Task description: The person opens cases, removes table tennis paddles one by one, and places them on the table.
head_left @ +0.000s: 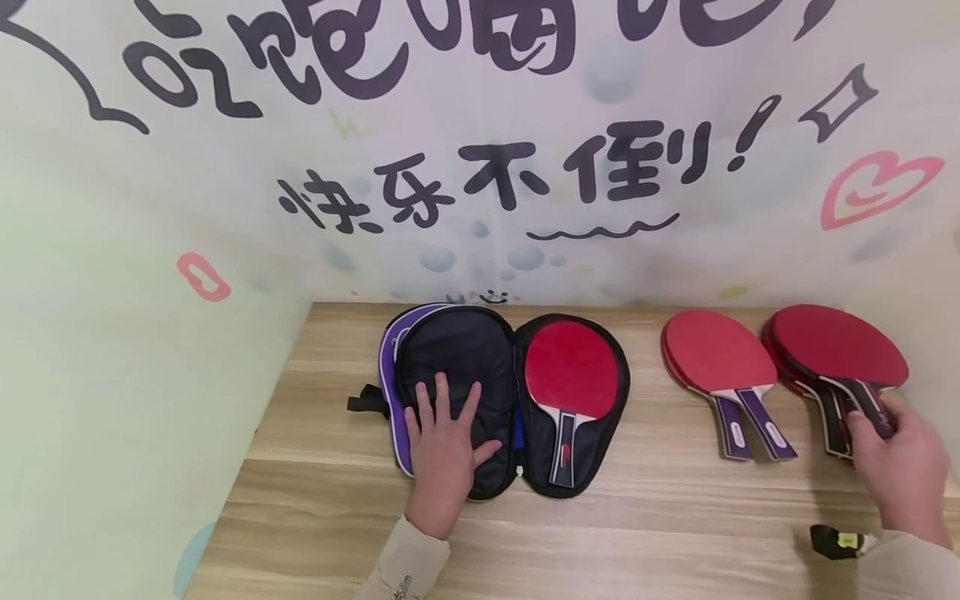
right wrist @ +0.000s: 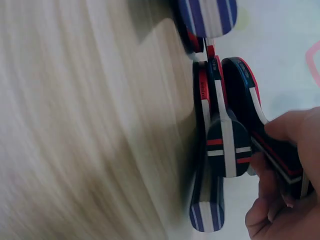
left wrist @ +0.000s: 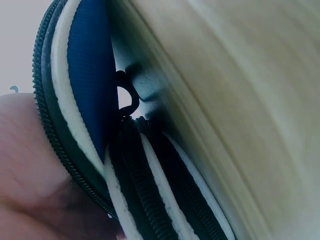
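My left hand (head_left: 442, 467) lies with spread fingers on the black left half of an unzipped paddle case (head_left: 457, 342). Inside the right half rests a red table tennis paddle (head_left: 572, 367), handle toward me. The left wrist view shows the case's zipper edge (left wrist: 55, 135) and blue lining (left wrist: 90, 75) beside the hand. On the far right, my right hand (head_left: 903, 467) grips the dark handle of a red paddle (head_left: 840, 342). In the right wrist view this held paddle (right wrist: 275, 155) stands slightly apart from the paddles below it (right wrist: 228, 150).
A purple case (head_left: 390, 358) lies under the left half of the black one, its black strap (head_left: 366, 400) sticking out left. Red paddles with purple handles (head_left: 720, 350) lie overlapped right of centre. A small black item with a yellow-green label (head_left: 832, 542) is by the right sleeve. A printed wall (head_left: 480, 267) borders the wooden table (head_left: 322, 517).
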Tool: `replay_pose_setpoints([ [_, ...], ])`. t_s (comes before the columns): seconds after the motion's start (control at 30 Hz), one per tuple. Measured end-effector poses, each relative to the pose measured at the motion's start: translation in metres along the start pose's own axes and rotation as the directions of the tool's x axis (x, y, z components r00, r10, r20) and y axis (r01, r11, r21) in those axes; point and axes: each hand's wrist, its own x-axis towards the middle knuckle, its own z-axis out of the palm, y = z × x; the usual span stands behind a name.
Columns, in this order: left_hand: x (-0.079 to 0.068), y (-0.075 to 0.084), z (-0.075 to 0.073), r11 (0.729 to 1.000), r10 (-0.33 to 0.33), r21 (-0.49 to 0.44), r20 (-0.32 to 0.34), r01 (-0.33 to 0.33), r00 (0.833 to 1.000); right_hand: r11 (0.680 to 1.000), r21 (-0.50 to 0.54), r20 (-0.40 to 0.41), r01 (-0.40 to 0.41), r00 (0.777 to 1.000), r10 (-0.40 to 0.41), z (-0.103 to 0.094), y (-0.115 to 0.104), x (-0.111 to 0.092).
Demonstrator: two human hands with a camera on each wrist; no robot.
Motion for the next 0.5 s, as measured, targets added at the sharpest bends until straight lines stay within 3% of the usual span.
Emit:
replay_pose_setpoints([
  [0.3, 0.0007, 0.0013, -0.0009, 1.000, 0.002, -0.004, 0.003, -0.002, 1.000, 1.000, -0.006, -0.023, -0.022, 0.999, 0.022, 0.0063, 0.0091, -0.0021],
  [0.5, 0.0009, 0.0011, -0.0003, 1.000, 0.000, 0.002, 0.003, 0.000, 1.000, 0.997, -0.028, 0.045, -0.077, 0.996, 0.079, 0.0049, 0.0072, -0.0016],
])
